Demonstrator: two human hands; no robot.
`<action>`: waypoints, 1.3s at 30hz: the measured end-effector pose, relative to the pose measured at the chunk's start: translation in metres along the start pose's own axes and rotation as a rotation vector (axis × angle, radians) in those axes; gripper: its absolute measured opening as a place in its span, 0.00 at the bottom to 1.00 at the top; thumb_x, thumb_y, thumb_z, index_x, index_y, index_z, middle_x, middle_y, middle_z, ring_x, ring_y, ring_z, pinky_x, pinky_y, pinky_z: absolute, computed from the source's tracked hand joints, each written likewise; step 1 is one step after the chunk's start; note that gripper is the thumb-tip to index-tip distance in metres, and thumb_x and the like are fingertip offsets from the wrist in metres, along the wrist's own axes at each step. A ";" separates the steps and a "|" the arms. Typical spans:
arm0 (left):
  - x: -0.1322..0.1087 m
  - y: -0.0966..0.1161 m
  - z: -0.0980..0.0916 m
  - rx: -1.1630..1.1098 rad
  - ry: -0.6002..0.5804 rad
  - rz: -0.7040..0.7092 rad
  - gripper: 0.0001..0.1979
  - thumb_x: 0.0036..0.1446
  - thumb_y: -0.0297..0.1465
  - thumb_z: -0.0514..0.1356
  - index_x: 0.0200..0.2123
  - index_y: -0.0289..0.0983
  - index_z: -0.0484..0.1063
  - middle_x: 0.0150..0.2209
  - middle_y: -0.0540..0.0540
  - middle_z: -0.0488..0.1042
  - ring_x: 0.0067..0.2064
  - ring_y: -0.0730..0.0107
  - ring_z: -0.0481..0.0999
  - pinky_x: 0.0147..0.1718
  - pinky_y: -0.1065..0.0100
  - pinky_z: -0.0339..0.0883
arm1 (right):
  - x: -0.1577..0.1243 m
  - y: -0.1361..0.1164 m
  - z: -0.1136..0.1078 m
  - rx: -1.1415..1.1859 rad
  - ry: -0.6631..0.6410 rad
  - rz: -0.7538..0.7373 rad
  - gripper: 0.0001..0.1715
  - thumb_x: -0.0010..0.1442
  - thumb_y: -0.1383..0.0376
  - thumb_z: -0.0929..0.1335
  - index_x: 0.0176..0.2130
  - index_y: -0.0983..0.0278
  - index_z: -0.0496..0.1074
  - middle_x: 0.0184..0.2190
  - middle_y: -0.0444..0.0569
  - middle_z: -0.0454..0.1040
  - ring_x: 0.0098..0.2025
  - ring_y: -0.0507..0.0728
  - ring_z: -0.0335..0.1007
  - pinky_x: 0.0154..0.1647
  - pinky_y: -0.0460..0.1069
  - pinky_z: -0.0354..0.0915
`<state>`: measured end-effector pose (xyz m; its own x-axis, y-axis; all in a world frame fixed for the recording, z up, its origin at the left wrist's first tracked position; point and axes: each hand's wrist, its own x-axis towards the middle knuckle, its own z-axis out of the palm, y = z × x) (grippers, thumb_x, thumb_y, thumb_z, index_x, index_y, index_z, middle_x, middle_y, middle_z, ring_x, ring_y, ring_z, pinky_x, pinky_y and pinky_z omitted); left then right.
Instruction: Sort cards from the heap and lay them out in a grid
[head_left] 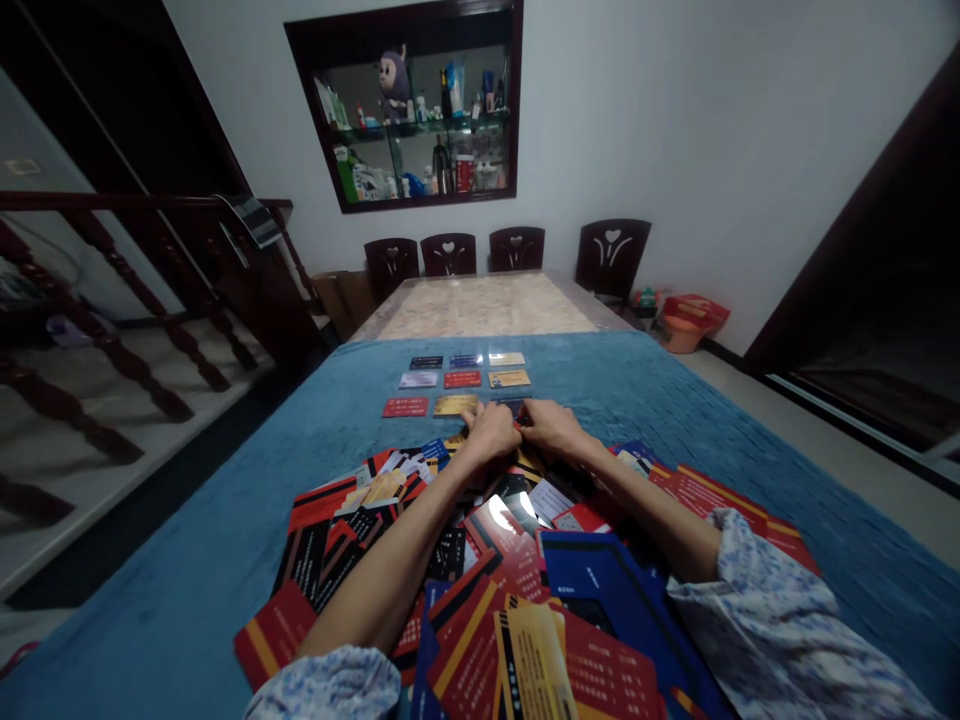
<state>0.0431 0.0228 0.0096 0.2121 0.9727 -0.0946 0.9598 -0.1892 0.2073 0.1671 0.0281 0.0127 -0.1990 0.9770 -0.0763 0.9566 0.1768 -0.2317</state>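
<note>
My left hand (491,430) and my right hand (551,428) meet at the far edge of a loose heap of cards (487,560) on a blue cloth (225,520). Both hands have their fingers curled and pressed together around a dark card (514,405) at the right end of the nearest row. Beyond the hands, several cards lie in a neat grid: a red card (405,407), a gold card (455,404), a red card (462,379), a yellow card (509,378). The dark card is mostly hidden by my fingers.
The cloth covers the near part of a long marble-topped table (480,305). Several dark wooden chairs (611,250) stand at its far end. A wooden stair railing (112,290) runs on the left. A red basket (690,320) sits on the floor at the right.
</note>
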 end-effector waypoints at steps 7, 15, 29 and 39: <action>-0.002 0.002 -0.005 -0.028 0.011 -0.024 0.14 0.58 0.32 0.55 0.42 0.33 0.76 0.46 0.33 0.78 0.57 0.44 0.69 0.52 0.50 0.60 | 0.002 0.004 -0.001 -0.007 -0.051 -0.021 0.16 0.59 0.62 0.64 0.42 0.62 0.78 0.45 0.55 0.80 0.47 0.63 0.75 0.38 0.49 0.63; -0.005 0.002 -0.012 -0.035 0.011 -0.015 0.13 0.56 0.29 0.56 0.42 0.33 0.76 0.47 0.34 0.79 0.56 0.44 0.70 0.52 0.50 0.60 | 0.002 0.007 -0.004 0.000 -0.076 -0.044 0.16 0.59 0.61 0.65 0.43 0.62 0.78 0.44 0.55 0.80 0.45 0.62 0.75 0.37 0.48 0.63; -0.001 -0.003 -0.010 -0.063 0.065 -0.055 0.11 0.54 0.29 0.57 0.35 0.32 0.79 0.40 0.34 0.81 0.49 0.50 0.76 0.46 0.57 0.62 | 0.007 0.016 -0.005 0.050 -0.105 -0.116 0.15 0.59 0.61 0.66 0.38 0.65 0.80 0.38 0.54 0.80 0.37 0.57 0.74 0.33 0.45 0.59; 0.005 -0.008 -0.005 -0.242 0.196 -0.114 0.10 0.54 0.24 0.55 0.30 0.34 0.78 0.37 0.40 0.80 0.46 0.56 0.76 0.43 0.59 0.60 | 0.012 0.019 -0.001 0.122 -0.078 -0.141 0.16 0.60 0.57 0.67 0.38 0.64 0.79 0.36 0.52 0.80 0.37 0.56 0.73 0.33 0.45 0.58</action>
<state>0.0356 0.0303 0.0127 0.0441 0.9976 0.0539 0.8988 -0.0631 0.4337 0.1827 0.0435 0.0080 -0.3498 0.9305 -0.1089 0.8862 0.2909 -0.3604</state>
